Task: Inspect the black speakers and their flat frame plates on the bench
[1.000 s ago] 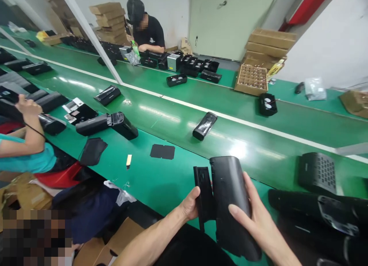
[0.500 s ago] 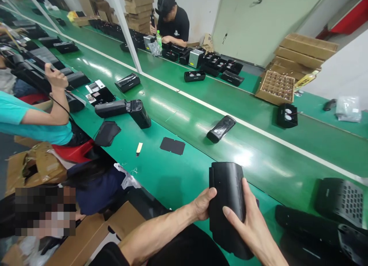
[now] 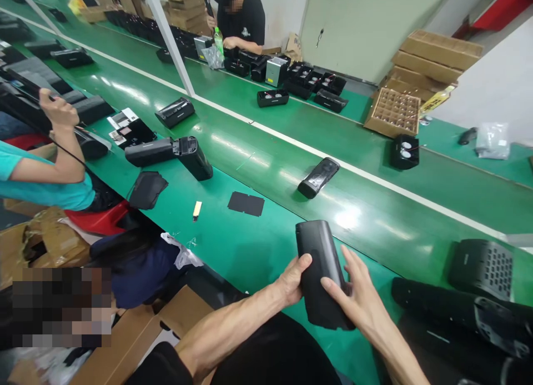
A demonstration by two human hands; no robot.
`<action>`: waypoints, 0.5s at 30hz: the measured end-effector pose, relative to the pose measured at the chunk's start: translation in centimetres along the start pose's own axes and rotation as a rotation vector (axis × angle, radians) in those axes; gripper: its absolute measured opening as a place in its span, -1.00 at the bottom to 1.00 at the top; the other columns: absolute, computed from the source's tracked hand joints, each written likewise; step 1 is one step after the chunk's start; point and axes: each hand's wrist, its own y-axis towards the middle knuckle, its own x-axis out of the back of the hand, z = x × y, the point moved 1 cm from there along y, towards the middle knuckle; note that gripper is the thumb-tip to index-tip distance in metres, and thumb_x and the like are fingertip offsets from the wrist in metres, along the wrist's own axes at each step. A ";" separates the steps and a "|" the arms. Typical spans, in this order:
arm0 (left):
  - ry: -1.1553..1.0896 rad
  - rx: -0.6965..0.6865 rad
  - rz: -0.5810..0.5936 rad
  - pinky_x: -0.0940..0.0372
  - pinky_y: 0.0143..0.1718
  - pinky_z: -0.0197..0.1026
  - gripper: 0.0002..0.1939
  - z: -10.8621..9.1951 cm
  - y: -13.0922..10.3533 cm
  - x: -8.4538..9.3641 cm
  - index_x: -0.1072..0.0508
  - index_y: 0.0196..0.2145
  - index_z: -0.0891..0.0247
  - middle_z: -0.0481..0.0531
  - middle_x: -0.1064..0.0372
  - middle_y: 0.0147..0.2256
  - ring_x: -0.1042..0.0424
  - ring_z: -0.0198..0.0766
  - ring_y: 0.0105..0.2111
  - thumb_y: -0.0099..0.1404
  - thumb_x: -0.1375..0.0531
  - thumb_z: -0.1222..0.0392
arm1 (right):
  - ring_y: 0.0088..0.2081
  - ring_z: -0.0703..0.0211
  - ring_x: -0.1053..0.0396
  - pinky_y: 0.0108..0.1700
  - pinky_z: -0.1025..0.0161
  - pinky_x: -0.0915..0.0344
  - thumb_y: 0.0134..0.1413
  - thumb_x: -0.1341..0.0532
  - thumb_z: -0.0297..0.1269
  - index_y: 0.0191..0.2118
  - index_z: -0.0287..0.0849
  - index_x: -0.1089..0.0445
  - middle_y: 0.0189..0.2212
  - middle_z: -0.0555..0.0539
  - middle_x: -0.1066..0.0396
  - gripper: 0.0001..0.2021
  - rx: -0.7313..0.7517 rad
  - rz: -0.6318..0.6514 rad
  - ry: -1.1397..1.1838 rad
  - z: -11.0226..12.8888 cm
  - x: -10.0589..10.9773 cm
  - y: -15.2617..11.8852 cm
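Observation:
A black, rounded speaker housing (image 3: 318, 251) is tilted over the near edge of the green table. My left hand (image 3: 295, 280) grips its left side, thumb on the face and the other fingers mostly hidden behind. At the right side, my right hand (image 3: 360, 296) rests its thumb on the housing, while its raised index finger stands apart from it. Its other fingers are partly hidden. Farther left on the table lie a flat black sheet (image 3: 246, 204) and a small cream-coloured piece with a dark end (image 3: 197, 209).
Black speakers (image 3: 481, 267) crowd the right side. Another speaker (image 3: 318, 178) lies on the green belt (image 3: 266, 151) ahead. A co-worker in turquoise (image 3: 45, 171) works at left, another in black (image 3: 241, 21) across the line. An open carton (image 3: 125, 340) stands at lower left.
The housing has turned, its upper end leaning left and its lower end drawn up. My right index finger has come away from its side. The view has shifted slightly.

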 end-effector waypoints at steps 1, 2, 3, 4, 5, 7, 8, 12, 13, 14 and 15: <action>-0.007 -0.047 -0.089 -0.34 0.15 0.14 -0.20 -0.1 0.2 0.0 -0.55 0.03 0.37 0.32 -0.59 -0.07 -0.53 0.19 0.02 0.00 -0.50 -0.28 | 0.43 -0.39 -0.07 0.26 -0.25 -0.30 0.13 -0.32 0.17 0.54 0.11 0.17 0.51 -0.22 0.13 -0.01 -0.006 -0.076 0.052 -0.4 -0.8 -0.7; -0.018 -0.095 -0.180 -0.36 0.11 0.12 -0.20 -0.1 0.4 0.1 -0.54 0.01 0.34 0.28 -0.59 -0.09 -0.54 0.15 -0.02 -0.02 -0.52 -0.28 | 0.42 -0.40 -0.08 0.23 -0.24 -0.34 0.09 -0.35 0.16 0.54 0.11 0.20 0.51 -0.24 0.15 0.04 -0.011 -0.147 0.108 -0.6 -1.8 -1.5; -0.028 -0.135 -0.260 -0.37 0.08 0.10 -0.20 0.1 0.6 0.1 -0.53 0.00 0.32 0.24 -0.59 -0.12 -0.54 0.12 -0.05 -0.04 -0.53 -0.28 | 0.41 -0.42 -0.07 0.22 -0.24 -0.35 0.05 -0.38 0.17 0.53 0.08 0.25 0.50 -0.27 0.17 0.09 -0.019 -0.220 0.153 -0.8 -3.0 -2.2; -0.037 -0.174 -0.321 -0.38 0.06 0.08 -0.19 0.3 0.8 0.1 -0.51 0.00 0.30 0.21 -0.58 -0.14 -0.53 0.09 -0.07 -0.06 -0.54 -0.27 | 0.41 -0.44 -0.06 0.22 -0.24 -0.34 0.01 -0.40 0.18 0.53 0.03 0.26 0.49 -0.31 0.18 0.13 -0.026 -0.282 0.185 -0.9 -4.2 -2.7; -0.042 -0.211 -0.360 -0.37 0.05 0.07 -0.19 0.6 0.9 0.2 -0.49 0.00 0.28 0.18 -0.58 -0.15 -0.52 0.07 -0.08 -0.07 -0.54 -0.27 | 0.39 -0.46 -0.07 0.23 -0.26 -0.31 -0.03 -0.41 0.19 0.51 -0.03 0.23 0.46 -0.34 0.13 0.14 -0.045 -0.348 0.199 -0.8 -5.2 -3.0; -0.028 -0.236 -0.357 -0.36 0.05 0.07 -0.21 1.0 0.9 0.5 -0.47 0.03 0.24 0.15 -0.56 -0.13 -0.51 0.05 -0.08 -0.04 -0.53 -0.26 | 0.34 -0.46 -0.12 0.25 -0.27 -0.25 -0.05 -0.40 0.20 0.43 -0.11 0.08 0.38 -0.36 -0.01 0.06 -0.071 -0.447 0.208 -0.7 -6.4 -2.9; -0.010 -0.214 -0.323 -0.36 0.05 0.09 -0.22 0.8 0.7 0.8 -0.46 0.04 0.23 0.16 -0.56 -0.11 -0.50 0.06 -0.06 -0.01 -0.51 -0.27 | 0.31 -0.44 -0.15 0.25 -0.25 -0.24 -0.04 -0.40 0.20 0.39 -0.12 0.00 0.34 -0.35 -0.07 -0.01 -0.076 -0.474 0.205 -0.6 -6.3 -2.7; 0.179 -0.150 -0.173 -0.31 0.13 0.23 -0.13 -3.2 -0.6 2.8 -0.43 0.18 0.14 0.19 -0.48 0.07 -0.43 0.17 0.10 -0.02 -0.52 -0.24 | 0.20 -0.38 -0.28 0.19 -0.18 -0.30 -0.04 -0.38 0.22 0.31 -0.10 -0.14 0.25 -0.28 -0.22 -0.12 -0.079 -0.383 0.175 -1.7 -2.7 -3.7; 0.263 -0.188 -0.150 -0.24 0.22 0.24 -0.05 -4.8 -1.0 3.2 -0.39 0.25 0.06 0.17 -0.43 0.16 -0.37 0.18 0.18 -0.07 -0.58 -0.12 | 0.19 -0.39 -0.29 0.18 -0.18 -0.31 -0.03 -0.37 0.23 0.30 -0.09 -0.15 0.24 -0.26 -0.23 -0.13 -0.088 -0.334 0.163 -2.1 -1.6 -4.6; 0.366 -0.225 -0.114 -0.14 0.31 0.23 0.07 -6.2 -1.5 3.4 -0.36 0.30 0.04 0.17 -0.37 0.23 -0.30 0.20 0.26 -0.16 -0.62 0.01 | 0.20 -0.40 -0.30 0.19 -0.20 -0.31 -0.02 -0.36 0.24 0.31 -0.07 -0.15 0.24 -0.26 -0.24 -0.14 -0.097 -0.283 0.148 -2.5 -0.7 -5.6; 0.487 -0.203 -0.057 -0.06 0.36 0.23 0.13 -7.3 -2.2 3.4 -0.34 0.33 0.03 0.18 -0.32 0.28 -0.23 0.24 0.31 -0.19 -0.63 0.11 | 0.21 -0.43 -0.29 0.21 -0.23 -0.31 -0.02 -0.37 0.24 0.32 -0.04 -0.14 0.25 -0.26 -0.23 -0.13 -0.108 -0.234 0.134 -3.0 0.1 -6.5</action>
